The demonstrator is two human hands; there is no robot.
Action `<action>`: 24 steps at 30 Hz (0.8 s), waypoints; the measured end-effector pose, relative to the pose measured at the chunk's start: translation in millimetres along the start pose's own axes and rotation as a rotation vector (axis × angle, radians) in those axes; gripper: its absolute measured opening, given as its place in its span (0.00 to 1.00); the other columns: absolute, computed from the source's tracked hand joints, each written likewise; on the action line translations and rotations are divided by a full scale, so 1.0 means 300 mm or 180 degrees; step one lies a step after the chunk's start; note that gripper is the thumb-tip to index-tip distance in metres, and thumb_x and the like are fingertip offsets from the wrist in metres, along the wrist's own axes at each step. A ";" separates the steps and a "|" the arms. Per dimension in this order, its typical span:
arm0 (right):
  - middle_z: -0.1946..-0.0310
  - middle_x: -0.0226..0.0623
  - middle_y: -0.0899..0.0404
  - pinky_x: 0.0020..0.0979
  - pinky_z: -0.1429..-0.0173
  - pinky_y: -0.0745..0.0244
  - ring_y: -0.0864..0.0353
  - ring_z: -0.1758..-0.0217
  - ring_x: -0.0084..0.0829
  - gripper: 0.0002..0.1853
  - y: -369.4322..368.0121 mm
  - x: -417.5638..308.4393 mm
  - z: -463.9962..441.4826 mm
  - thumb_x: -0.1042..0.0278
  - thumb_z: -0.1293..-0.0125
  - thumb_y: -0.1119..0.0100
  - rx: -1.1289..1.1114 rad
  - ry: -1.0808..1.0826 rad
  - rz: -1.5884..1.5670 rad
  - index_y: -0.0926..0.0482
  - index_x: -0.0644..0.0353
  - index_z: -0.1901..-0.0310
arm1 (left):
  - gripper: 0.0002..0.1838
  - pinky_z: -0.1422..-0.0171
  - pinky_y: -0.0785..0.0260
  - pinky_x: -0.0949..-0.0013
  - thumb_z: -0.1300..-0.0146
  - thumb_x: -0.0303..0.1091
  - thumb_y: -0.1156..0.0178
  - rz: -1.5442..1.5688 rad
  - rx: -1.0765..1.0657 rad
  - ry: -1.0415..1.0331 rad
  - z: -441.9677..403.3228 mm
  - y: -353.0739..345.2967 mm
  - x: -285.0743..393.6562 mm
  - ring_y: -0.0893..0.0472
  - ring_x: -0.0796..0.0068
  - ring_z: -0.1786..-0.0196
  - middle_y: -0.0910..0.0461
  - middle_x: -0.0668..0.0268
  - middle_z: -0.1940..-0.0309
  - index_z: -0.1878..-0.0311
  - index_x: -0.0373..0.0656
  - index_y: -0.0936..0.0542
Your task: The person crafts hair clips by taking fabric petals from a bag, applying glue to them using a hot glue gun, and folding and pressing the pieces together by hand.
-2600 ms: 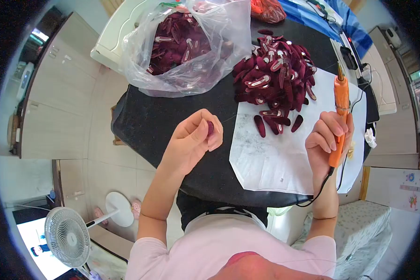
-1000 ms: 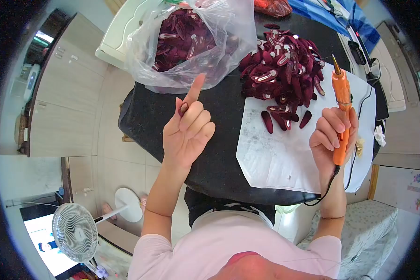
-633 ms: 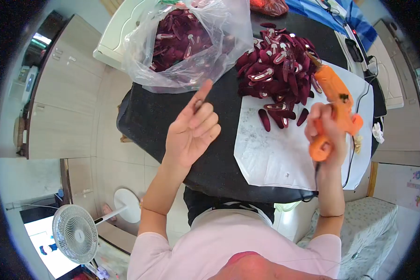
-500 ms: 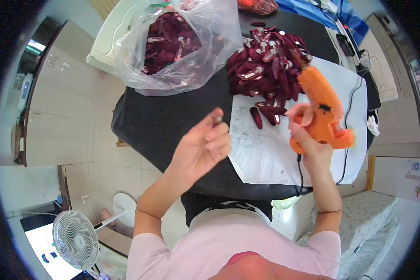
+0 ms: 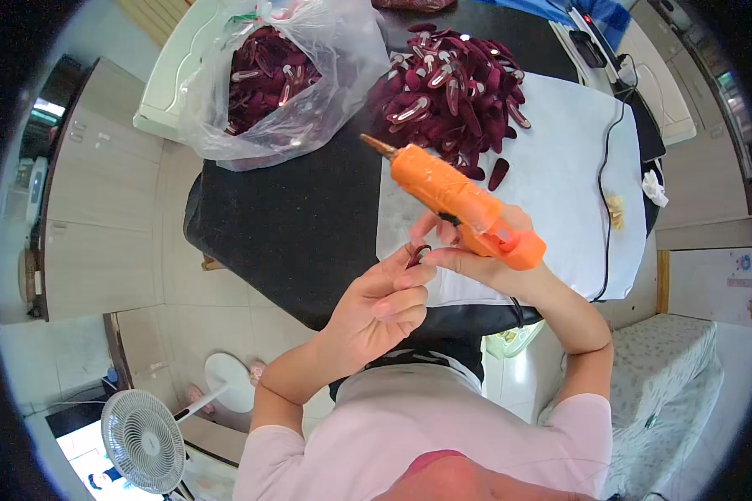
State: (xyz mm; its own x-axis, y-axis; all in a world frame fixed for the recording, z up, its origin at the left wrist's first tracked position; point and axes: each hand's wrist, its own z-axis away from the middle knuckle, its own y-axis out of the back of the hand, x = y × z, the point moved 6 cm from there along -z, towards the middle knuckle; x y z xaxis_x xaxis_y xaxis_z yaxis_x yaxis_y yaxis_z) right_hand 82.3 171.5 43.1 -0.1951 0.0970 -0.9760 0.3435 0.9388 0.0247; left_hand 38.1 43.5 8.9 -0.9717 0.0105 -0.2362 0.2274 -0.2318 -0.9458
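Observation:
My left hand [image 5: 386,302] is closed, pinching a small maroon hair clip [image 5: 419,255] between thumb and fingertips in front of my chest. In my right hand [image 5: 486,269] is an orange hot glue gun [image 5: 455,194], its nozzle aimed to the upper left over the black tabletop. The thumb and a finger of that hand reach the clip too. Beyond the gun lies a heap of maroon fabric snap clips [image 5: 468,92], partly on a white sheet [image 5: 560,175]. One loose maroon piece [image 5: 499,174] rests at the heap's near edge.
A clear plastic bag [image 5: 342,92] of more maroon clips stands left of the heap on the black-covered table [image 5: 284,225]. A black cord [image 5: 603,192] crosses the sheet's right side, near a yellowish lump [image 5: 615,212] and crumpled tissue [image 5: 654,189]. A fan [image 5: 144,441] stands lower left.
My right hand has swung the glue gun leftward, and its fingers now meet my left hand at the clip. The left hand has moved slightly down and right.

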 end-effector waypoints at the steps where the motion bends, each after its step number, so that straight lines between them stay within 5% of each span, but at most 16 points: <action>1: 0.64 0.32 0.20 0.24 0.56 0.25 0.18 0.60 0.24 0.15 -0.002 -0.014 0.004 0.81 0.48 0.31 0.0027 -0.0150 0.0101 0.25 0.60 0.60 | 0.17 0.72 0.41 0.81 0.29 0.22 0.59 -0.0103 -0.0004 0.0007 -0.004 -0.009 -0.007 0.33 0.88 0.79 0.34 0.71 0.68 0.39 0.42 0.35; 8: 0.67 0.32 0.22 0.27 0.60 0.28 0.19 0.64 0.28 0.11 0.010 0.002 0.015 0.76 0.46 0.31 0.0215 0.0032 0.1098 0.24 0.60 0.63 | 0.17 0.73 0.42 0.82 0.29 0.22 0.57 -0.0226 -0.0290 0.0170 -0.015 -0.003 -0.019 0.35 0.90 0.81 0.34 0.72 0.70 0.39 0.44 0.35; 14: 0.66 0.29 0.22 0.23 0.56 0.26 0.21 0.63 0.21 0.11 0.051 0.007 0.016 0.77 0.43 0.33 0.0868 -0.0229 0.0558 0.24 0.62 0.60 | 0.16 0.73 0.43 0.81 0.30 0.23 0.56 -0.0096 -0.0196 0.0190 -0.016 0.029 -0.024 0.35 0.87 0.82 0.34 0.71 0.70 0.41 0.43 0.33; 18: 0.66 0.32 0.23 0.25 0.53 0.29 0.25 0.59 0.21 0.10 0.054 0.008 0.012 0.76 0.40 0.35 0.0756 -0.0314 -0.0232 0.29 0.61 0.65 | 0.15 0.73 0.43 0.80 0.30 0.22 0.56 0.0020 -0.0129 0.0156 -0.018 0.043 -0.017 0.35 0.86 0.81 0.34 0.70 0.70 0.42 0.42 0.31; 24: 0.66 0.31 0.20 0.23 0.53 0.25 0.21 0.60 0.20 0.11 0.034 0.009 0.004 0.79 0.41 0.35 0.0547 -0.0390 -0.0287 0.25 0.63 0.58 | 0.13 0.74 0.43 0.79 0.29 0.23 0.58 0.0204 -0.0279 0.0078 -0.015 0.031 -0.004 0.34 0.85 0.81 0.34 0.68 0.71 0.43 0.37 0.32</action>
State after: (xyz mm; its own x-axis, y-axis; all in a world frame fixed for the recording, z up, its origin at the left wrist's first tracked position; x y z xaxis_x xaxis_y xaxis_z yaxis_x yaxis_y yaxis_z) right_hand 86.4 180.8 40.4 -0.1226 -0.0353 -0.9918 0.4833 0.8708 -0.0907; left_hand 41.8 45.6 -0.7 -0.9533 0.0225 -0.3011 0.2947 -0.1469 -0.9442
